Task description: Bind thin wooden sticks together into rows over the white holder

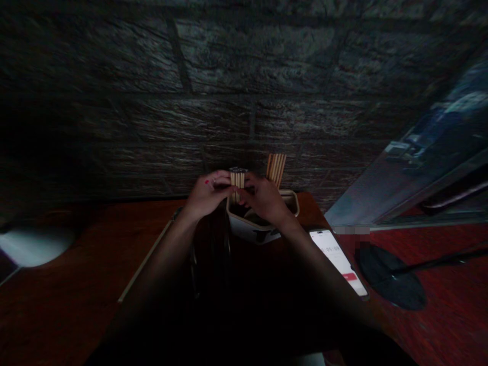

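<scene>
A bundle of chopsticks (237, 180) stands upright between my two hands, with darker tips showing at its top. My left hand (209, 194) is closed round the bundle from the left, thumb across its front. From the right, my right hand (263, 198) closes on the same bundle. Below them is a light-coloured, open container (248, 230); its inside is dark and partly covered by my right hand. More chopsticks (277, 170) lean upright in it, behind my right hand. Whether the held bundle touches the container's bottom I cannot tell.
A lit phone (335, 259) lies at the table's right edge. On the wooden table (91, 244), a thin pale stick (147, 259) lies beside my left forearm. A white rounded object (36, 246) is at far left. The stone wall (229, 117) rises behind; a round black base (392, 277) stands on the red floor.
</scene>
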Available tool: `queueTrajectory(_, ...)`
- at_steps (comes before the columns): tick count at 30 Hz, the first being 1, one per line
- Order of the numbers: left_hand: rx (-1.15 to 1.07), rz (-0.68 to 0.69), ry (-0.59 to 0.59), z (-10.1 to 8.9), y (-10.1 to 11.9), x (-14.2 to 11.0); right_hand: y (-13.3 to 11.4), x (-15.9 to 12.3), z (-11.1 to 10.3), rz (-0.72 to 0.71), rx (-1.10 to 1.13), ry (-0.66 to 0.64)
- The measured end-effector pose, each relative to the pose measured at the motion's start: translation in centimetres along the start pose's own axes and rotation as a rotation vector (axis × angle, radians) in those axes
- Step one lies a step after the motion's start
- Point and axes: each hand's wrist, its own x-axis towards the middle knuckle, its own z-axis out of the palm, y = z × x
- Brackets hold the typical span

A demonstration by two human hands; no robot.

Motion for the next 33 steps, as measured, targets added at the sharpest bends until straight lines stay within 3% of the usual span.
queueTrajectory(7, -0.027, 0.021, -0.017, 0.1, 0.0, -0.1, 0.2, 0.2, 0.0, -0.032, 0.002, 0.001)
queueTrajectory(15, -0.063, 0.048, -0.022, 0.2, -0.7, 0.1, 0.1, 0.2, -0.4, 0.033, 0.057, -0.029)
queueTrajectory(22, -0.087, 0.067, -0.01, 0.4, -1.1, 0.3, -1.5, -0.3, -1.4, 0.101, 0.047, -0.03)
queueTrajectory(33, -0.033, 0.108, -0.058, 0.1, -0.8, 0.1, -1.1, -0.4, -1.4, 0.045, -0.005, -0.014)
